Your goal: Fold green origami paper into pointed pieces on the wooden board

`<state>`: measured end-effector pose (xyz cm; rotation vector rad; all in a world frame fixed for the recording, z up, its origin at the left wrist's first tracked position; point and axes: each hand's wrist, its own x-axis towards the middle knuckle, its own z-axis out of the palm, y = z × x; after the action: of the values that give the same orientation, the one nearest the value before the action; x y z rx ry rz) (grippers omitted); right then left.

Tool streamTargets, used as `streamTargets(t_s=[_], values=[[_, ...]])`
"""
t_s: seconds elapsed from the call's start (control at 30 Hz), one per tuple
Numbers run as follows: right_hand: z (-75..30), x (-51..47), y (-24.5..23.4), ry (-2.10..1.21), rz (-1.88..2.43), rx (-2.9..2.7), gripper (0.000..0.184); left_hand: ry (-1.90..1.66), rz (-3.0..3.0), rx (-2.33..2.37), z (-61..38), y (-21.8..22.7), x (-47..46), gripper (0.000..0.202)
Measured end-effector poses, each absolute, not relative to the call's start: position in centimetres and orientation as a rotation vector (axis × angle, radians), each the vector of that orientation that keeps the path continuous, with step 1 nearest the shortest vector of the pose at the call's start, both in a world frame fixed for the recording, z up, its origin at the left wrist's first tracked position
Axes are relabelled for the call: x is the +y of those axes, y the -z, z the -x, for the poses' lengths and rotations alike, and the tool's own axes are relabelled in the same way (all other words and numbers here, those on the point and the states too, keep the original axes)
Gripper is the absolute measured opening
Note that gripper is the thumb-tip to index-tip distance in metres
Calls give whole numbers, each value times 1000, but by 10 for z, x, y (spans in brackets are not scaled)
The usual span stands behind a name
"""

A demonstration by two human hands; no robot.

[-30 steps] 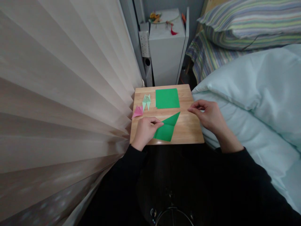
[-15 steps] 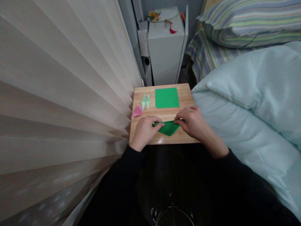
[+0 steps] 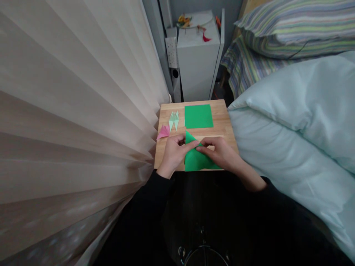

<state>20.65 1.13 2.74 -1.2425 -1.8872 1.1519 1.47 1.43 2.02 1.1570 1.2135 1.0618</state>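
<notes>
A green sheet of origami paper (image 3: pixel 195 160), folded into a triangle, is between my hands over the near part of the small wooden table (image 3: pixel 161 153). My left hand (image 3: pixel 176 149) pinches it near its upper left side, thumb across the front. The fingertips of my right hand (image 3: pixel 219 149) grip its slanting edge, close to the left thumb. Beyond them lies a flat green paper square (image 3: pixel 199 116). To its left are a pale green folded paper piece (image 3: pixel 173 120) and a pink folded paper piece (image 3: pixel 163 132).
A pleated curtain (image 3: pixel 83 92) hangs along the left, touching the table's side. On the right is a bed with a pale blue quilt (image 3: pixel 291 111) and a striped pillow (image 3: pixel 291 26). Behind the table stands a white cabinet (image 3: pixel 196 70) with small items on top.
The green paper has been turned: its long edge ran level between both hands, and now one point stands up with a slanting edge. My hands have come closer together.
</notes>
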Motion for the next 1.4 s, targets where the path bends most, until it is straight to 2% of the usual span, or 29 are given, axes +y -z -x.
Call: streamTargets(t_s=[0.1,0.23,0.37,0.53,0.8,1.07,1.4], values=[[-202,11,-20,-1335,1193,-1748,31,-1142,-1087,1175,-19,-24,13,30],[-202,10,-12,-1549,1143,-1598,43,-1167,-971,1138,-19,-29,12,34],[-202,10,-11,-1634,1124,-1570,43,-1187,-992,1163,-18,-30,12,29],[-201,10,-9,-1571,1140,-1643,40,-1194,-1135,1263,-18,-29,13,13],[-199,7,-13,-1465,1151,-1655,38,-1170,-1224,1329,-18,-35,11,7],[-191,6,-17,-1369,1163,-1317,29,-1125,-1239,1311,-23,-34,6,7],[-188,3,-21,-1384,1133,-1302,19,-1172,-1072,1245,-25,-29,8,10]])
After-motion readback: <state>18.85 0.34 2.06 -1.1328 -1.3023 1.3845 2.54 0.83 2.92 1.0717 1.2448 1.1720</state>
